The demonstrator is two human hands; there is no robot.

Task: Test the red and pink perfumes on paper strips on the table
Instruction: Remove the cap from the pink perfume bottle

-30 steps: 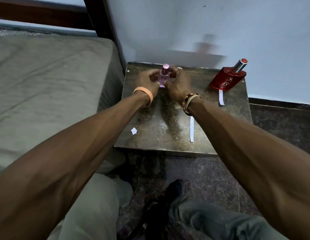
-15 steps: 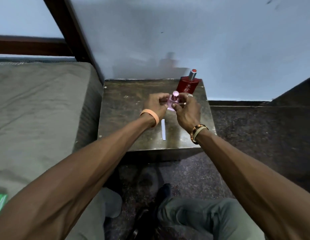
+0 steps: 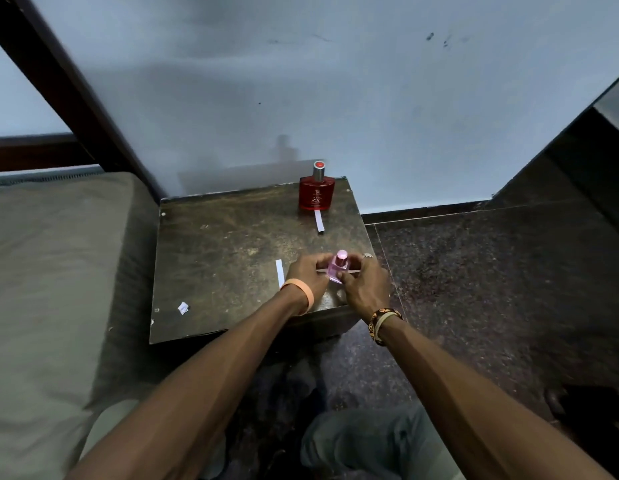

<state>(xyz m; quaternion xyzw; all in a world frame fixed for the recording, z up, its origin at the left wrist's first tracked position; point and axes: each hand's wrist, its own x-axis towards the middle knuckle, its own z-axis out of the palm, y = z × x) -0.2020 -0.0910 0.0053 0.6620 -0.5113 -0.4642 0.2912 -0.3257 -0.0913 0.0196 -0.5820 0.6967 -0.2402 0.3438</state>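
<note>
A: What is the surface, and what room is around it?

B: A small dark bench, worn and scratched, stands against a pale blue wall. A bed with a grey-green cover is just beside it on the left. A dark speckled floor lies to the right.

A: What lies on the bench?

B: The red perfume bottle stands upright at the far edge, with a short strip just in front of it. A second strip lies near the middle, beside the left wrist. A paper scrap lies near the front left corner.

A: And the hands?

B: Both arms reach over the near right part of the bench. The left hand, with an orange wristband, curls its fingers against the left side of the pink perfume bottle. The right hand grips it from the right, thumb on its lower front. The bottle is upright between them. A thin strip crosses in front of it from hand to hand; which fingers pinch it I cannot tell.
</note>
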